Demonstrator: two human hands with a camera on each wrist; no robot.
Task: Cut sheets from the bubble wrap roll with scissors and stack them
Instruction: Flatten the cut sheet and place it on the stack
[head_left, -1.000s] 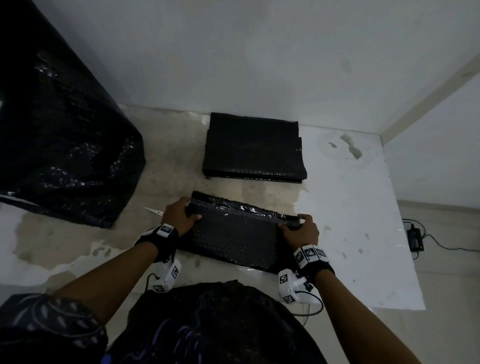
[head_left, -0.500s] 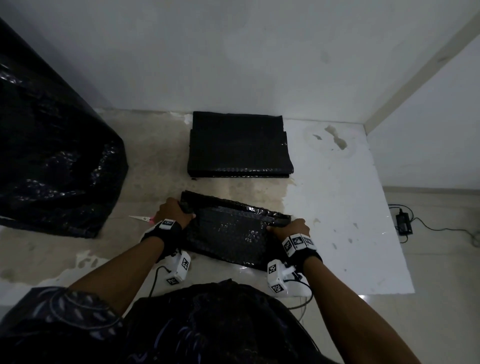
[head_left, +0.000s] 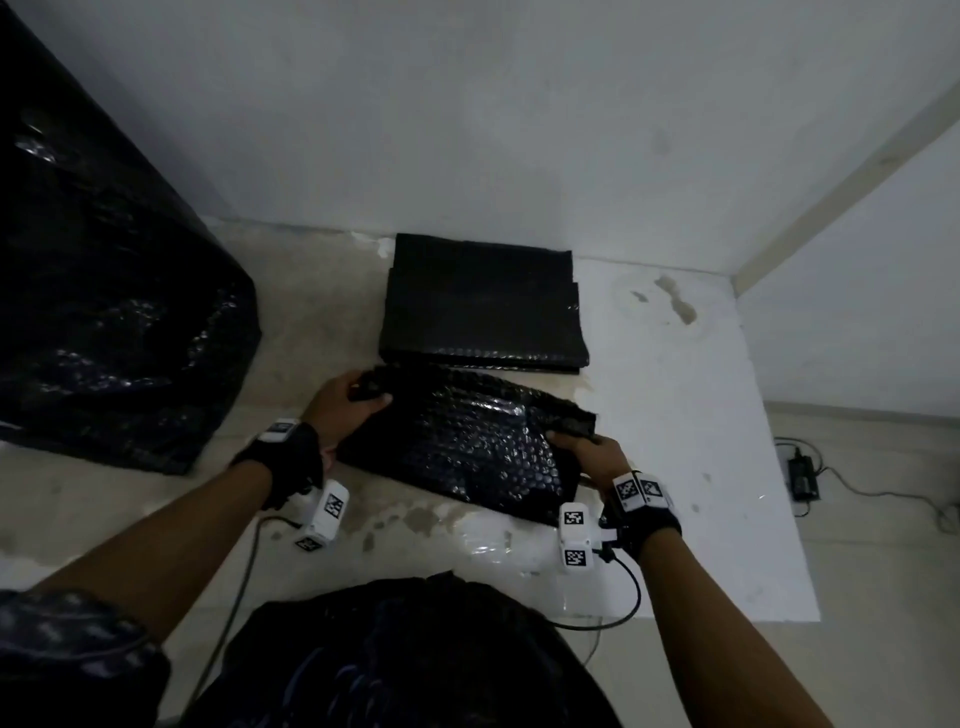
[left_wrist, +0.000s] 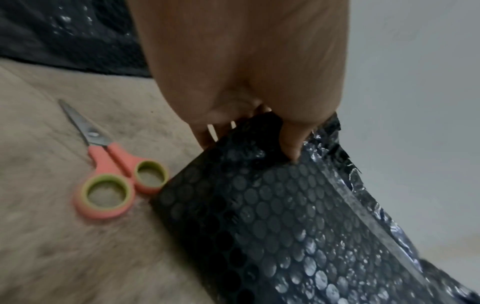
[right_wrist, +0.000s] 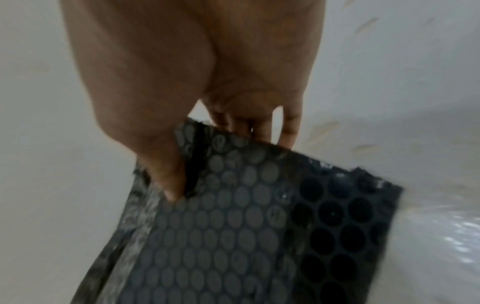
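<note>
Both hands are busy with one folded sheet of black bubble wrap (head_left: 462, 447). The left hand (head_left: 343, 410) pinches its far left corner, thumb on top, and the right hand (head_left: 589, 452) pinches the right end the same way, so the sheet hangs between them just above the floor (head_left: 311, 291), sagging a little in the middle. It looks already cut and folded, and to my eye it is on its way to the stack (head_left: 483, 306), which sits just beyond it near the wall, several dark sheets deep with their edges roughly squared.

The scissors (left_wrist: 109, 164) lie shut on the floor just beside the sheet's left edge, untouched. The big bubble wrap roll (head_left: 104, 312) fills the left side of the floor and seems to have plenty of material on it.

So some sheets are done and this one needs only laying on top. After that, I would guess more cutting from the roll remains.
</note>
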